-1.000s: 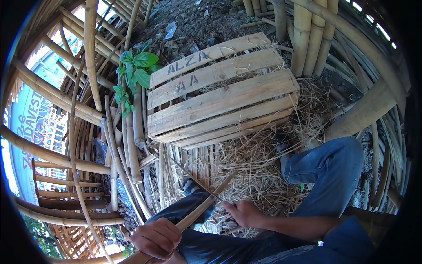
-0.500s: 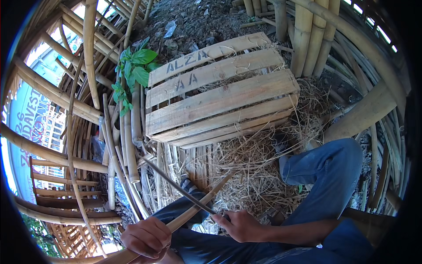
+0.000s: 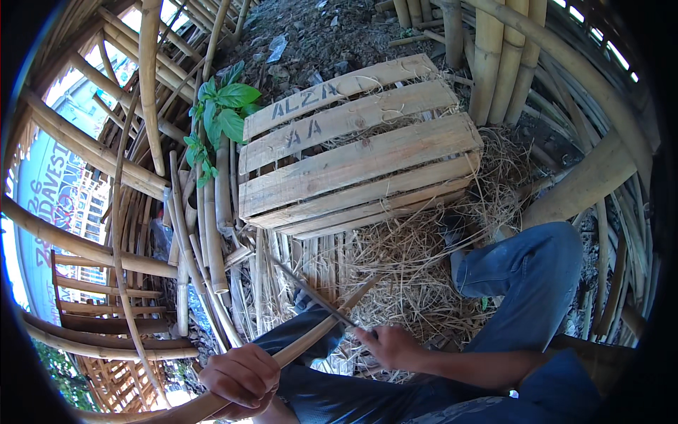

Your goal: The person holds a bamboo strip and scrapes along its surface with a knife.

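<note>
The left hand (image 3: 240,378) grips a long, tapering, pale-tan bamboo strip (image 3: 311,337) slanting away rightward from its knuckles. Between the two grips, a long, narrow, grey metal blade (image 3: 304,287) crosses the strip. Rightmost, the right hand (image 3: 393,348) is closed round its dark handle (image 3: 374,331).

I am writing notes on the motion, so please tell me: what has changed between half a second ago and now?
The right hand moved slightly forward and right, bringing the long knife along the pale strip toward its pointed far end. Nothing was newly gripped or released. The left hand still holds the strip; the wooden crate stayed in place.
</note>
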The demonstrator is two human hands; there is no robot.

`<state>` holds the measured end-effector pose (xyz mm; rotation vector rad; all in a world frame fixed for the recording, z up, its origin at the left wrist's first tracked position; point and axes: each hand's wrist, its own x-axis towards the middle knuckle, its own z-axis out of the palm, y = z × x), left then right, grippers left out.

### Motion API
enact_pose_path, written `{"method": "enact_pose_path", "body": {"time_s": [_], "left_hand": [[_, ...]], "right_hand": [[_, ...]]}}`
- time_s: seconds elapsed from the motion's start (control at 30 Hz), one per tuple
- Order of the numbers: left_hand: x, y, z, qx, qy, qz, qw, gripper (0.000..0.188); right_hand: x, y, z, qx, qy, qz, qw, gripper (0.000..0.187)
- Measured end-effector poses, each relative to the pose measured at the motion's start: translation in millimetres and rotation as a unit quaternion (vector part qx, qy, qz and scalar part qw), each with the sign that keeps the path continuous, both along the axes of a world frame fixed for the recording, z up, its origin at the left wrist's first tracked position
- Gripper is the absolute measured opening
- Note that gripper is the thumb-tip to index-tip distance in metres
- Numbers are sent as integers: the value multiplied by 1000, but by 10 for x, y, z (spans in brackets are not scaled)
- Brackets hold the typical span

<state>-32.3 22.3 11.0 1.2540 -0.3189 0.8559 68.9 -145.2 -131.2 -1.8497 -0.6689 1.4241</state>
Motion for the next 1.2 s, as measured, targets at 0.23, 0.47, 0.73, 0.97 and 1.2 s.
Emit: {"method": "enact_pose_path", "body": {"time_s": [0.23, 0.47, 0.73, 0.97, 1.2], "left_hand": [[17, 21, 4, 4, -9, 1, 1000, 59], [37, -24, 3, 13, -11, 10, 1000, 60], [8, 6, 11, 12, 14, 36, 999, 61], [0, 69, -8, -3, -16, 72, 997, 58], [-5, 74, -45, -13, -24, 59, 998, 59]], "right_hand": [[-44, -12, -2, 72, -11, 22, 997, 74], [-19, -22, 52, -15, 14, -29, 999, 75], [-10, 30, 46, -42, -20, -37, 998, 78], [-88, -27, 33, 63, -60, 65, 994, 74], [-14, 38, -53, -45, 5, 8, 999, 74]]}}
